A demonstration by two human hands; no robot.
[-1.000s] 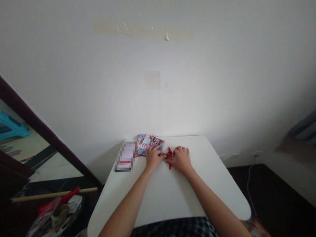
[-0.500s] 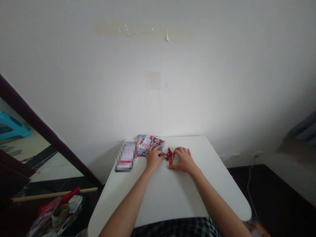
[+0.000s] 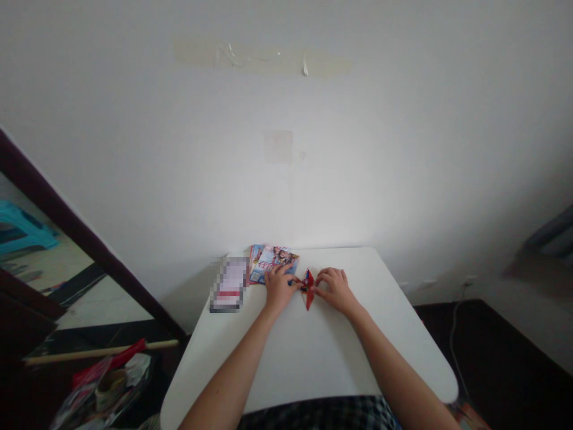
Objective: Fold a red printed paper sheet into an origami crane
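A small piece of folded paper (image 3: 308, 292), red with a printed pattern and pointed at its top and bottom, lies on the white table between my hands. My left hand (image 3: 280, 288) pinches its left side between thumb and forefinger. The other left fingers rest over the lower edge of a stack of colourful printed sheets (image 3: 275, 258). At the paper's right side, my right hand (image 3: 333, 288) has its thumb and fingertips closed on the red edge.
A phone (image 3: 230, 283), blurred out, lies left of the sheets on the white table (image 3: 308, 364). Behind the table stands a white wall (image 3: 358, 149). On the floor at lower left are a plastic bag (image 3: 111, 388) with things in it and a wooden stick (image 3: 98, 352).
My right thumb has come up from the paper's lower tip to its right edge, closer to the fingers. The lower tip now shows uncovered. My left hand stays nearly still.
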